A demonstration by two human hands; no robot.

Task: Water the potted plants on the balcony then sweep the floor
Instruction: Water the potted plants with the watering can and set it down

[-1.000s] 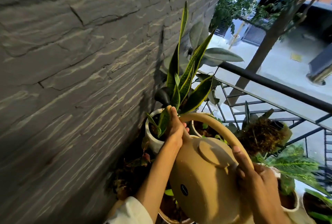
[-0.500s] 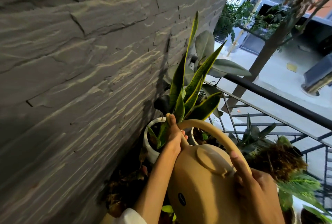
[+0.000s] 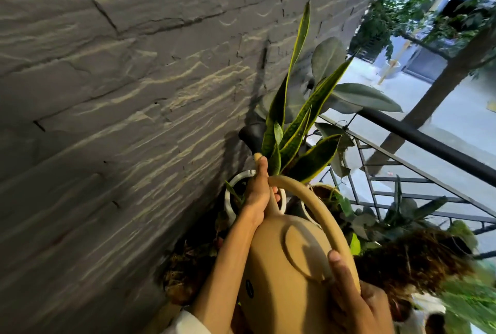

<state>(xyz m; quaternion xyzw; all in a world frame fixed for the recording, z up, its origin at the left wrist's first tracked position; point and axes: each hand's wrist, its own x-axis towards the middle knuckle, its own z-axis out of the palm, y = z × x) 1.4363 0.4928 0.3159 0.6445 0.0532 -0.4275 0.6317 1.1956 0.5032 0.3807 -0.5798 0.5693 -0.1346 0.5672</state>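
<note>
Watering underway: right hand [image 3: 359,304] grips watering can [image 3: 284,274] handle, left hand [image 3: 259,194] fingers wrap its spout over snake plant pot [image 3: 230,194] (sweeping not begun, no broom visible).

My left hand [image 3: 259,197] reaches forward, fingers wrapped around the watering can's [image 3: 290,266] spout neck, while my right hand [image 3: 359,307] curls round the rear of its arched handle, thumb on top.

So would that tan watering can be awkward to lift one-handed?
Probably: the watering can looks bulky, and both the left hand and right hand steady it. It seems rigid, and its smooth surface may be slippery if wet.
</note>
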